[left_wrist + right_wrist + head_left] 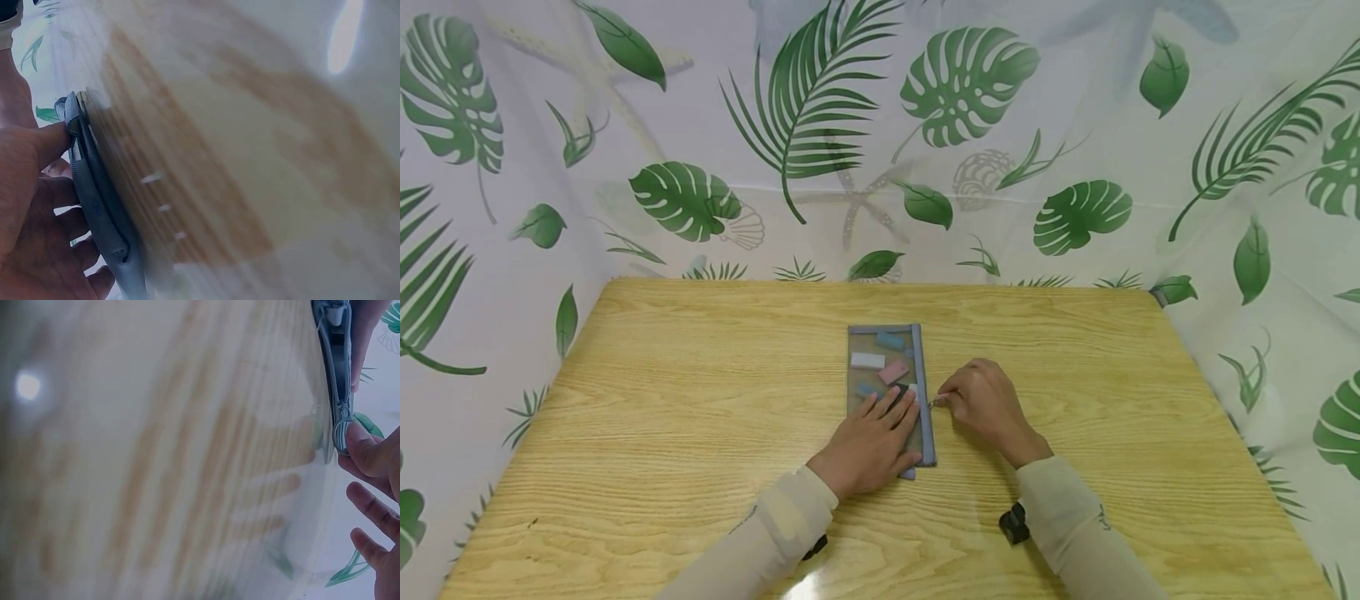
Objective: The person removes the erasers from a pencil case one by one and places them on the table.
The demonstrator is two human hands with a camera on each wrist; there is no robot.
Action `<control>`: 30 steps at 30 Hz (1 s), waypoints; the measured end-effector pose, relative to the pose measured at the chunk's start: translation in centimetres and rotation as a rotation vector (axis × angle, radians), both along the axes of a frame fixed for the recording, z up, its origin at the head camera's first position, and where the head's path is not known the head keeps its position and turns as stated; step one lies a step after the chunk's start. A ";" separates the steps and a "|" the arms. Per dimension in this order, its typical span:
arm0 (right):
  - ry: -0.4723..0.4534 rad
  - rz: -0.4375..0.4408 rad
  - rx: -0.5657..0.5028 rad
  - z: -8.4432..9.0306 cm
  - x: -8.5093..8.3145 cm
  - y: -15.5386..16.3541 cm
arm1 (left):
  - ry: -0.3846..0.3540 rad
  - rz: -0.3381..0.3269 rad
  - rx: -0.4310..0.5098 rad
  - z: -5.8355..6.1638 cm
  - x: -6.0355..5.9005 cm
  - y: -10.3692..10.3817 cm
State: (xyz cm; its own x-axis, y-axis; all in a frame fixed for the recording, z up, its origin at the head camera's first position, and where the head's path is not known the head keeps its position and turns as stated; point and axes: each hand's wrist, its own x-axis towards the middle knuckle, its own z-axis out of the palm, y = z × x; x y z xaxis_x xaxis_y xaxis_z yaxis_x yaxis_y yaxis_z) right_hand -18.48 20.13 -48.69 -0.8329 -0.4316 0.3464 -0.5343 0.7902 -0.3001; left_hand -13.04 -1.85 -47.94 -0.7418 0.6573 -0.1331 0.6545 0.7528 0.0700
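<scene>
Hands at work on a mesh zip pouch (887, 392) lying flat near the middle of the wooden table (700, 400), long side running away from the person. Left hand (871, 443) lies flat on the near half of the pouch, fingers straight and spread, pressing it down; the left wrist view shows the thumb against the pouch's grey edge (94, 194). Right hand (985, 407) sits just beside the pouch's right edge, thumb and forefinger pinched on the zipper pull (342, 428), which stands partway along the grey zip strip, while its other fingers hang loose. Through the mesh, small blocks show: a blue one (891, 340) at the far end, a white one (867, 360) below it, a pink one (892, 372) tilted beside that, possibly erasers, though the view is too small to be sure. Leaf-print curtain (970, 92) hangs behind and to both sides of the table.
</scene>
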 end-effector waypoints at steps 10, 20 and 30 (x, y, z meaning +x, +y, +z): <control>0.007 -0.005 -0.004 -0.1 -0.1 0.1 | 0.006 -0.006 -0.002 0.0 0.1 0.0; -0.070 0.013 -0.008 0.1 0.2 0.3 | -0.024 -0.027 0.019 0.6 -0.2 -0.1; -0.139 0.009 -0.053 0.1 0.9 0.6 | -0.049 0.016 0.077 1.1 -2.1 -0.1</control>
